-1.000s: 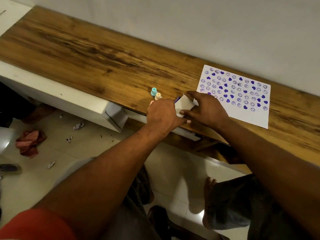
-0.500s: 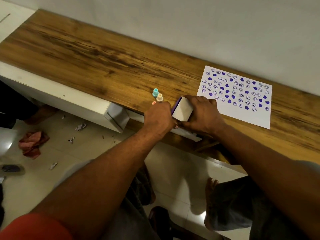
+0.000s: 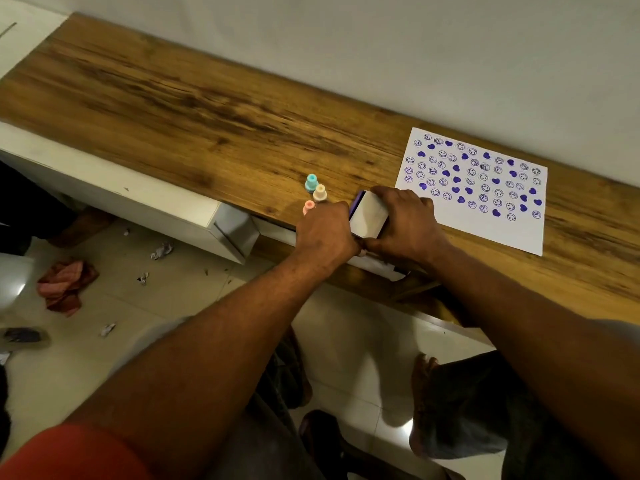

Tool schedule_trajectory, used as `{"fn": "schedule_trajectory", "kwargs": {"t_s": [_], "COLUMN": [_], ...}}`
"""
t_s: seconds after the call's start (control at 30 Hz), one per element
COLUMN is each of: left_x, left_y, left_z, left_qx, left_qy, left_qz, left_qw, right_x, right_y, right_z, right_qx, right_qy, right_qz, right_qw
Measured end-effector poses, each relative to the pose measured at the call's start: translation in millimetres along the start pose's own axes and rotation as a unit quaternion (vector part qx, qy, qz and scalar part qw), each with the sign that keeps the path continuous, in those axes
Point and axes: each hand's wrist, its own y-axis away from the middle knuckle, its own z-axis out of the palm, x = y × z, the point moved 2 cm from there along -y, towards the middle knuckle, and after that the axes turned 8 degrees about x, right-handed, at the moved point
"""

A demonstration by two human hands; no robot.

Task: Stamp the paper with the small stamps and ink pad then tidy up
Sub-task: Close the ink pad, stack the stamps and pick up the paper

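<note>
A white sheet of paper (image 3: pixel 485 216) covered in purple smiley and heart stamps lies at the right of the wooden tabletop (image 3: pixel 194 109). Three small stamps stand near the front edge: a teal stamp (image 3: pixel 311 182), a beige stamp (image 3: pixel 320 193) and a pink stamp (image 3: pixel 308 206), the pink one partly behind my left hand. The ink pad (image 3: pixel 368 215), white with a purple edge, sits tilted between both hands. My right hand (image 3: pixel 405 225) grips its lid from the right. My left hand (image 3: pixel 325 235) holds it from the left, fingers hidden.
A white wall runs along the back of the tabletop. A white drawer front (image 3: pixel 235 230) juts out below the front edge. On the tiled floor lie a red cloth (image 3: pixel 64 284) and paper scraps (image 3: pixel 161 251). My knees and feet are under the table.
The ink pad's lid has swung down from raised toward flat, with my right hand coming over it. My left hand stayed beside the pad.
</note>
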Motion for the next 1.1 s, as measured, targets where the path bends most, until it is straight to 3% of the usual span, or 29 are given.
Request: {"fn": "schedule_trajectory", "kwargs": {"t_s": [0.53, 0.73, 0.9, 1.1], "left_x": [5, 12, 22, 31], "left_y": [-3, -6, -14, -22], "left_z": [-9, -17, -25, -29], "left_qx": [-0.021, 0.046, -0.006, -0.07], "left_qy": [0.025, -0.017, -0.074, -0.07], "left_qz": [-0.017, 0.009, 0.016, -0.001], "left_qw": [0.999, 0.999, 0.997, 0.995], "right_x": [-5, 5, 34, 57], "right_y": [-19, -72, -137, -175], "right_z": [-4, -22, -38, -36], "right_qx": [-0.013, 0.01, -0.003, -0.024], "right_qy": [0.011, -0.022, -0.019, -0.002], "right_qz": [-0.021, -0.02, 0.002, 0.005], "right_qw": [1.0, 1.0, 1.0, 1.0]}}
